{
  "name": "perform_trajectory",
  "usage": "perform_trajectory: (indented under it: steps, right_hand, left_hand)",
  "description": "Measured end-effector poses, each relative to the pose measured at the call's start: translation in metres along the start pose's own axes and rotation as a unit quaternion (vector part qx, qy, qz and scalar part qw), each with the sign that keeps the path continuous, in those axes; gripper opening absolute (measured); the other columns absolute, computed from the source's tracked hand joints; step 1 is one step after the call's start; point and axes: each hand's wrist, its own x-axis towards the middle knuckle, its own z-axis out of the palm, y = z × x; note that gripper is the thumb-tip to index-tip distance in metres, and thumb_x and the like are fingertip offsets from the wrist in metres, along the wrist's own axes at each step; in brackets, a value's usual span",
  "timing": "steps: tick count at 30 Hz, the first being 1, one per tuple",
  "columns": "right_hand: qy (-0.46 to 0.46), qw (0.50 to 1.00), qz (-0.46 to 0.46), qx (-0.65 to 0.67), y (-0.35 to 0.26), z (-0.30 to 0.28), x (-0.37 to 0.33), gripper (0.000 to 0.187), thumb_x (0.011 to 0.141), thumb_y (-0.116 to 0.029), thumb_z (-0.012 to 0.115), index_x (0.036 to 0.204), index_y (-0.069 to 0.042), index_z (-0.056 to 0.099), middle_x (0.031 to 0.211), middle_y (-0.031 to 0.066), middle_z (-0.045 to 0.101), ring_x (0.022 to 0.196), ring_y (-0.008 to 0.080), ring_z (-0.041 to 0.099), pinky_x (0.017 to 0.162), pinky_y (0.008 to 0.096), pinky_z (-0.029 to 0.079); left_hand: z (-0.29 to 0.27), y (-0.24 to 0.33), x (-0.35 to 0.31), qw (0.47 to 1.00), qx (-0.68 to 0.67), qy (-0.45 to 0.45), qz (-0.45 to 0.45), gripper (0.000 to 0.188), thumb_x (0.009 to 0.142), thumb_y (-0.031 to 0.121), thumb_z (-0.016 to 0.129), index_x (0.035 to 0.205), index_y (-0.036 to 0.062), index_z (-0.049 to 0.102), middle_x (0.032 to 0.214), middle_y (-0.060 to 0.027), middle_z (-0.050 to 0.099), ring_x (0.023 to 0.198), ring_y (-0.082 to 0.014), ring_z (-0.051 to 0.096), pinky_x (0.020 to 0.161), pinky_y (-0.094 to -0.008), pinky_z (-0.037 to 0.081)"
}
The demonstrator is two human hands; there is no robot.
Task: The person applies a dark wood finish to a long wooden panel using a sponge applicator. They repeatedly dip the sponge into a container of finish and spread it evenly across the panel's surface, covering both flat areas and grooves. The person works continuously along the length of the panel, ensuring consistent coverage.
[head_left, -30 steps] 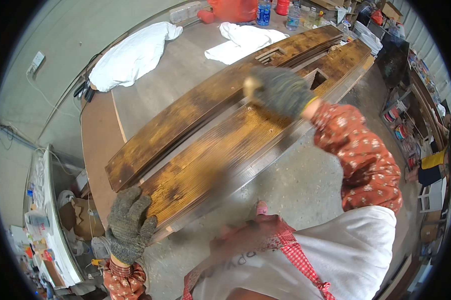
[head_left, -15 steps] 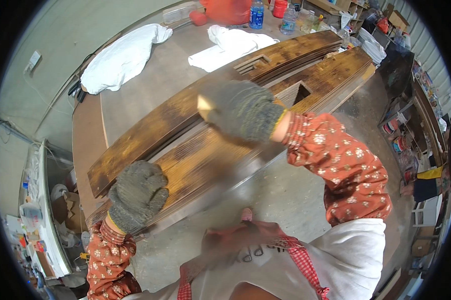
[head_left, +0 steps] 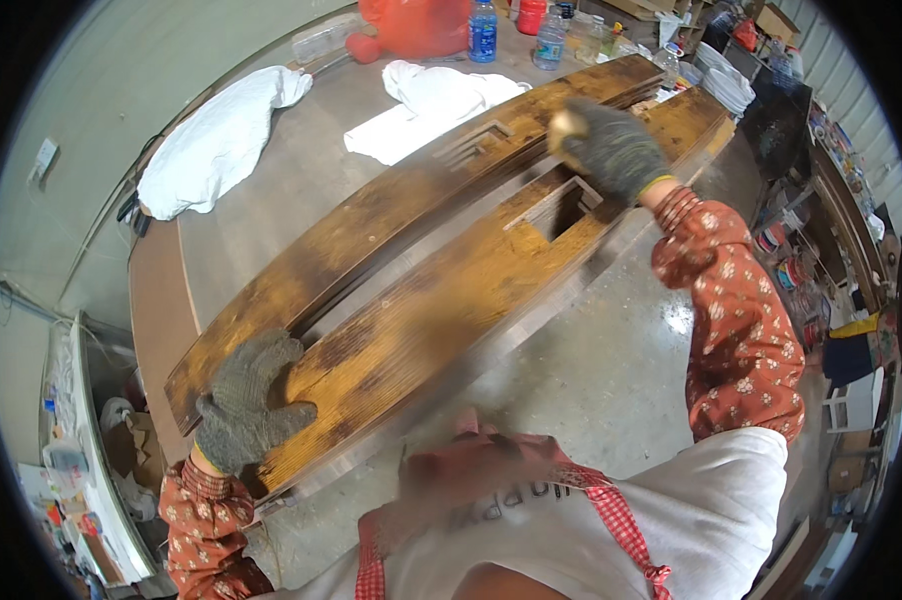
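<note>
Two stacks of brown-stained wooden boards lie side by side on the table: a curved far stack and a near stack. Each has a rectangular cut-out. My left hand, in a grey knit glove, lies flat near the left end of the near stack, thumb spread, fingers reaching toward the far stack. My right hand, gloved the same way, is closed above the right part of the near stack, just beyond its cut-out. It grips a small pale tan block, blurred, its kind unclear and mostly hidden by the glove.
White cloths lie on the table's far side. A red plastic bag, a blue-labelled bottle and several clear bottles stand at the back. A white-edged shelf is at the left. Cluttered shelving lines the right.
My right hand has swept right and away along the boards with the pale block. My left hand stays near the left end, its thumb now spread out. The view has shifted slightly.
</note>
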Motion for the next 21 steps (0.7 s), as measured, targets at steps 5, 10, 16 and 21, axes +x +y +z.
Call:
perform_trajectory:
  steps: [5,10,16,21]
  right_hand:
    - [-0.029,0.980,-0.136,0.143,-0.075,0.006,-0.008,0.031,0.089,-0.035,0.057,0.106,-0.010,0.063,0.096,0.0163,0.068,0.087,0.0328,0.067,0.078,0.0460,0.053]
    - [-0.062,0.984,-0.146,0.079,-0.055,0.005,-0.006,0.033,0.090,-0.034,0.053,0.106,-0.007,0.063,0.095,0.0188,0.067,0.090,0.0356,0.066,0.081,0.0480,0.051]
    - [0.010,0.999,-0.038,0.002,0.077,0.007,0.022,0.040,0.088,-0.036,0.051,0.109,-0.003,0.060,0.101,0.0247,0.066,0.095,0.0398,0.063,0.085,0.0478,0.049]
    - [0.087,0.991,0.029,0.096,0.188,0.005,0.004,0.057,0.083,-0.039,0.062,0.127,-0.004,0.055,0.113,0.0248,0.064,0.105,0.0389,0.062,0.091,0.0434,0.048]
  left_hand:
    - [0.010,0.010,0.061,0.997,0.009,-0.019,0.074,0.051,0.080,0.033,0.076,0.118,0.0027,0.061,0.119,-0.0189,0.060,0.112,-0.0373,0.057,0.097,-0.0446,0.045]
    - [0.019,0.040,0.112,0.997,-0.001,-0.038,0.061,0.046,0.083,0.035,0.073,0.114,0.0020,0.062,0.111,-0.0188,0.062,0.103,-0.0349,0.060,0.092,-0.0422,0.048]
    - [0.041,0.078,0.171,0.997,-0.038,-0.066,-0.030,0.051,0.083,0.043,0.071,0.113,0.0024,0.063,0.101,-0.0179,0.065,0.095,-0.0321,0.063,0.085,-0.0401,0.049]
    - [0.084,0.120,0.237,0.999,-0.005,-0.030,-0.015,0.057,0.078,0.049,0.073,0.108,0.0014,0.065,0.092,-0.0173,0.065,0.089,-0.0293,0.064,0.077,-0.0378,0.050]
